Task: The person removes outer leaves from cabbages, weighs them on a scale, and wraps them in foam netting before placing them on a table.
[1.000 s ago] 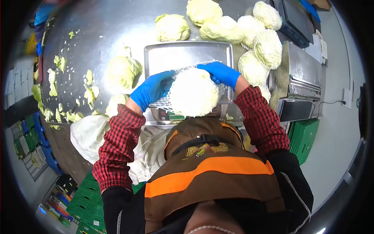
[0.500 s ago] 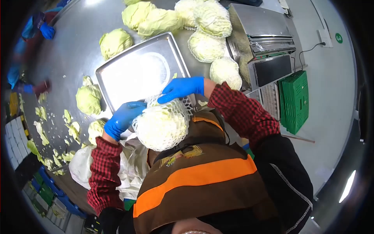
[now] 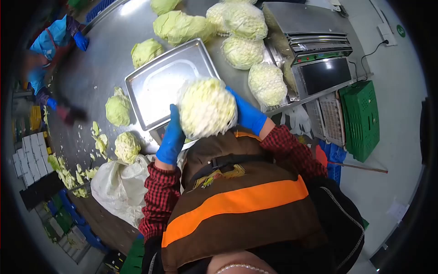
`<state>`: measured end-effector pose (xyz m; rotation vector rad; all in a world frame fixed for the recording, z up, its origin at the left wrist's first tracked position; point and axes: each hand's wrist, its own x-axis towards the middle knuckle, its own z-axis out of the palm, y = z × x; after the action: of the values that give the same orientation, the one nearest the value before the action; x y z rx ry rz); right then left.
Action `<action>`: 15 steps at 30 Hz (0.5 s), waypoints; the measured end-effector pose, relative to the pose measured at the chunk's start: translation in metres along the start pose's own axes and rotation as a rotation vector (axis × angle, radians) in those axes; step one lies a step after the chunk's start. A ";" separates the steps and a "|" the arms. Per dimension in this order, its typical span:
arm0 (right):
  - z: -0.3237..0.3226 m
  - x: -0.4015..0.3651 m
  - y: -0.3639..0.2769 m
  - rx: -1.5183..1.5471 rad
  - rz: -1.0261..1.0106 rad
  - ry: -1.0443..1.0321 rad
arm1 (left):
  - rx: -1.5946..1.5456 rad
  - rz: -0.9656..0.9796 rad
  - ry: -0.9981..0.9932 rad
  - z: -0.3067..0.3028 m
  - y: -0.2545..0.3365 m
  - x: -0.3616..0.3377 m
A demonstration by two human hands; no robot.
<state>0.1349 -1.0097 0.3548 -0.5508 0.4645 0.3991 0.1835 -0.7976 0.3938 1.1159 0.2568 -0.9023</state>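
Observation:
Between my two blue-gloved hands is a pale cabbage point(image 3: 207, 108) with white foam netting around it, held over the near edge of a metal tray point(image 3: 157, 86). My left hand point(image 3: 173, 137) presses its left side, thumb up. My right hand point(image 3: 246, 111) grips the right side, its fingertips partly hidden behind the cabbage. Beyond the tray's right side stand netted cabbages point(image 3: 243, 52), one of them point(image 3: 267, 84) close to the wrapping machine. Bare green cabbages point(image 3: 147, 52) lie beyond and to the left of the tray.
A metal machine with a dark panel point(image 3: 325, 75) stands at the right, beside green crates point(image 3: 360, 121). Leaf scraps point(image 3: 100, 141) and a white sack point(image 3: 121, 187) are at the left. Across the table point(image 3: 102, 64), a person's gloved hand point(image 3: 81, 41) shows.
The netted cabbage has been raised and moved up and right, over the tray edge. My right hand has gone from its top to its right side. The view has shifted slightly.

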 end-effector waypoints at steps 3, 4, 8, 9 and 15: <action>0.001 -0.005 -0.040 0.105 -0.175 0.027 | 0.074 0.111 -0.104 0.041 0.020 0.024; 0.018 -0.017 -0.060 0.142 -0.187 0.018 | 0.120 0.138 -0.114 0.058 0.026 0.029; 0.004 -0.032 -0.107 0.095 -0.491 0.047 | 0.081 0.160 -0.221 0.114 0.044 0.067; -0.008 -0.031 -0.115 -0.025 -0.584 0.102 | 0.064 0.165 -0.269 0.129 0.050 0.077; -0.017 -0.043 -0.251 -0.325 -0.759 0.241 | 0.192 0.192 -0.278 0.227 0.083 0.173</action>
<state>0.2139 -1.2257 0.4652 -1.0444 0.3876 -0.3312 0.2985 -1.0664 0.4484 1.1535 -0.1664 -0.9109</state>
